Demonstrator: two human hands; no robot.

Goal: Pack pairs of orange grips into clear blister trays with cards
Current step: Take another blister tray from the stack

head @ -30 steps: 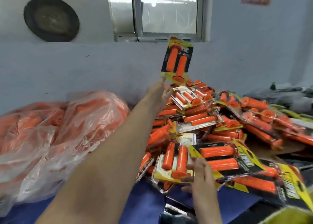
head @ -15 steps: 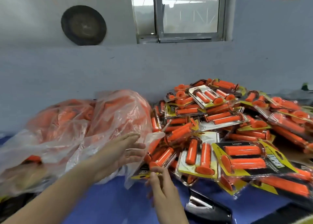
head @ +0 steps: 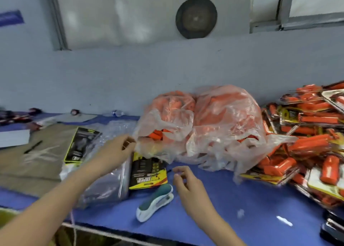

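Left fingers (head: 128,144) at crumpled bag (head: 223,123); orange grips (head: 158,134) inside.

Head view, close over blue table (head: 242,199); faces wall, angled down

I see loose orange grips (head: 158,134) inside two clear bags (head: 223,119), mid-table. Packed blisters (head: 307,126) lie heaped to the right. Black-and-yellow cards (head: 148,171) lie flat to the left.

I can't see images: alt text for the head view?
A left hand is at the edge of a clear bag of orange grips on a table; the right hand hovers empty near a stapler and printed cards. Finished packs lie at right.
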